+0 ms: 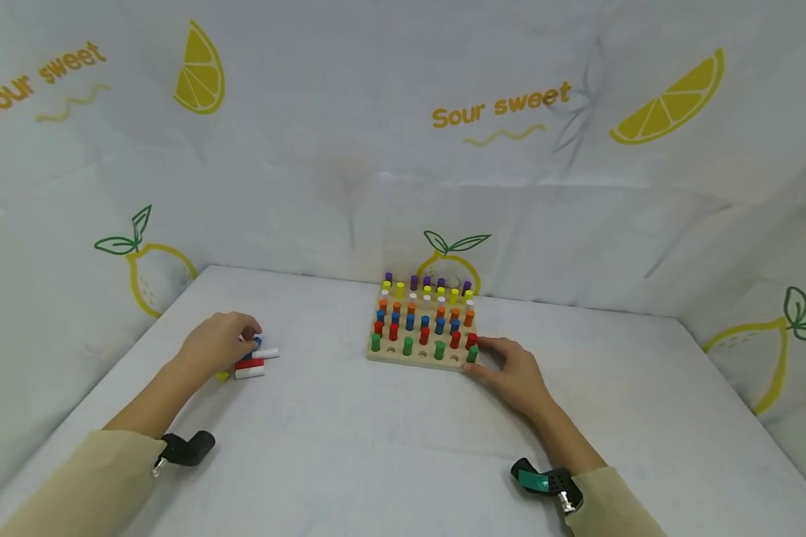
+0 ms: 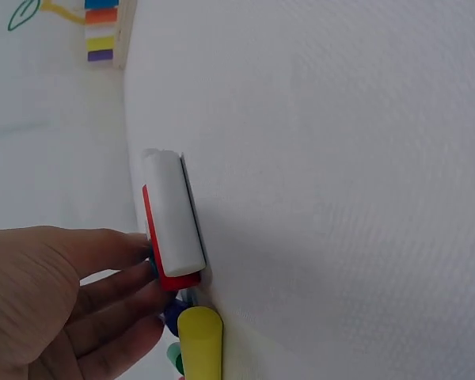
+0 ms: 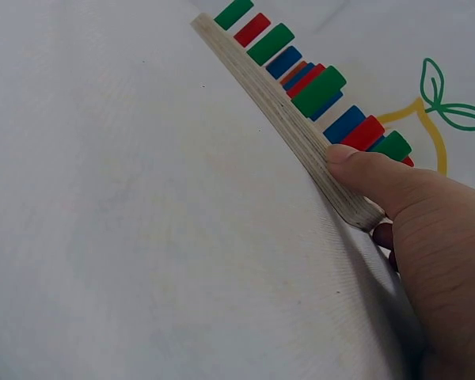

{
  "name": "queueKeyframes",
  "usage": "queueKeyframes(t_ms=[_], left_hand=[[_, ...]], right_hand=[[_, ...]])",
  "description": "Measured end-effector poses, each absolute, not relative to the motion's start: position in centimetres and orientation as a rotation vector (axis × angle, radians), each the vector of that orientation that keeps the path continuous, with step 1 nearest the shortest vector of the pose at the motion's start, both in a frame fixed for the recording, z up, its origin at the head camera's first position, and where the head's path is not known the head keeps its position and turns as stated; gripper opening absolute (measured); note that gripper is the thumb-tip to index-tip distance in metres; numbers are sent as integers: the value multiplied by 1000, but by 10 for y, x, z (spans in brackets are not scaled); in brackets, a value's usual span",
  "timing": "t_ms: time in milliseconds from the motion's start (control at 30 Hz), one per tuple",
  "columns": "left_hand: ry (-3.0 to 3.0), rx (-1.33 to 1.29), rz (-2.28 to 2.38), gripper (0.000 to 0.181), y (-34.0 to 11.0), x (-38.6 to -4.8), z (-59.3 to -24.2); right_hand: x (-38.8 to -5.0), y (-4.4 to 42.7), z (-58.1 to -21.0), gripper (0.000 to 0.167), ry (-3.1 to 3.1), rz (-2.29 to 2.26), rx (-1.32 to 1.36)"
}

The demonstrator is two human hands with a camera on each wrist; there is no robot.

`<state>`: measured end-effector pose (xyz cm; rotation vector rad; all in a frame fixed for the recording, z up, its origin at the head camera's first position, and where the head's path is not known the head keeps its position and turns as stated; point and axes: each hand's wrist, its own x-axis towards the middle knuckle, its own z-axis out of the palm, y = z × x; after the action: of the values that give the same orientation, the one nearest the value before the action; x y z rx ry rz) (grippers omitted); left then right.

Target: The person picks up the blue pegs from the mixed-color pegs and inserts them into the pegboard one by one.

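Observation:
My left hand is over a small pile of loose pegs at the left of the table. Its thumb and fingers close on a blue peg, mostly hidden behind other pegs in the left wrist view. Beside it lie a white peg, a red peg and a yellow peg. My right hand grips the near right corner of a wooden pegboard, thumb on the front edge. Rows of purple, yellow, white, orange, blue, red and green pegs stand in the board, with some holes bare in the front row.
A white cloth covers the table. Behind it hangs a white backdrop with lemon prints, close to the board's far side. Each wrist wears a black strap device, such as the left one.

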<state>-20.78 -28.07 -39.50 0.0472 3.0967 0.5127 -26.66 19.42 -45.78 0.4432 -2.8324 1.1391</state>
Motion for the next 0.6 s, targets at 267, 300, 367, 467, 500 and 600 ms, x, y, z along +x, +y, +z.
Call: queueKeyframes(t_ms=[267,300,367,467,500,600], left_hand=[[3051,42,504,24,-279,-211,-399],[3046,48,509,24,-279,-211,-399],[3045,60,518,24,-279,-212,-400],[3055,70,533,25,-279,-211,-401],[3063,75,536,25,-278,-211,-401],[3099,94,556,28,-277,-209,-400]], right_hand=[[-266,193,-456,65,-2819,1145,460],[-266,193,-456,65,-2819,1142,458],[-266,193,-456,65,-2822,1137,454],[-266,194,-457,65,-2827,1131,451],[-266,194,-457,65,-2827,1128,451],[-267,195,-458,65,-2823,1125,456]])
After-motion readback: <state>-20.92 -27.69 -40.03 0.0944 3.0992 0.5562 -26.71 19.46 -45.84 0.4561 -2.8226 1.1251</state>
